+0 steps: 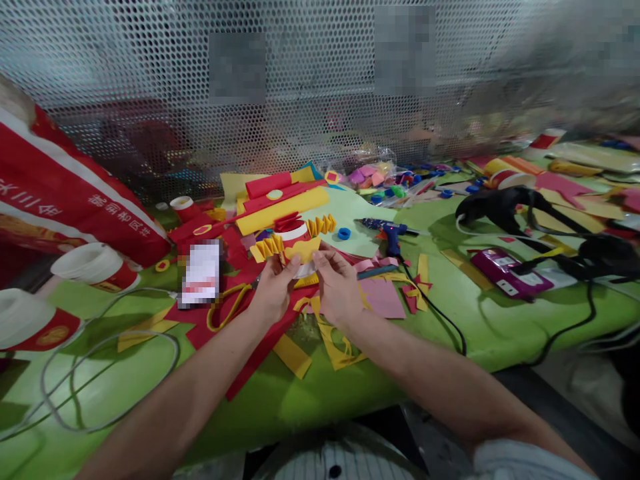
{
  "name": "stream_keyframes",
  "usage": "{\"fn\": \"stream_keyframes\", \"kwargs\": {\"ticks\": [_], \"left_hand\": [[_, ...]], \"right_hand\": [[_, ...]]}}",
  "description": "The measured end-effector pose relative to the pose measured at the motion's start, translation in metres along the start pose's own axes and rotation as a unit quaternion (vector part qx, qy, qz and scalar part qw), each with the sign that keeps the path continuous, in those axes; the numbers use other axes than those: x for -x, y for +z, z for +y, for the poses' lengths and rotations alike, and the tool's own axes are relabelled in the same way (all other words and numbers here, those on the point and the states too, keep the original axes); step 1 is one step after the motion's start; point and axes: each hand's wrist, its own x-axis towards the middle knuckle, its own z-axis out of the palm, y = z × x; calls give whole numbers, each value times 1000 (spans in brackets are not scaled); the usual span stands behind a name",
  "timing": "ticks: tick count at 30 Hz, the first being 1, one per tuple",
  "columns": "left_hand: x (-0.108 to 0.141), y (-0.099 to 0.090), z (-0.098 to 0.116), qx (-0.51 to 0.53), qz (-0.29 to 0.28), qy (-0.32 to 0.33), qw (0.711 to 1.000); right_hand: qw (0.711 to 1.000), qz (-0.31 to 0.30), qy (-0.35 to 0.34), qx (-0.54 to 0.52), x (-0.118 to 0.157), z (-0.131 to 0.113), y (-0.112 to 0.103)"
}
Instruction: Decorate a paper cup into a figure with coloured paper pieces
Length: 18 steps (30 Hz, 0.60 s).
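Observation:
A small paper-cup craft in red and white, with pleated yellow paper strips at both sides, is held above the green table. My left hand pinches its lower left, the thumb on a yellow cut-out piece. On the right, my right hand has its fingers closed at the edge of that yellow piece. Red and yellow paper scraps lie beneath and around both hands. Yellow-handled scissors rest beside my left hand.
A blue glue gun and its cord lie right of the hands. A phone, stacked paper cups and a white cable are at left. Farther right are a purple box and black straps. Perforated metal stands behind.

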Motion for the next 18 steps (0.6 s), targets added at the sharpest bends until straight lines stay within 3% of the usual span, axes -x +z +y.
{"fn": "stream_keyframes", "kwargs": {"ticks": [18], "left_hand": [[-1, 2, 1, -22, -2, 20, 1000]], "right_hand": [[997, 52, 2, 55, 3, -15, 9]]}}
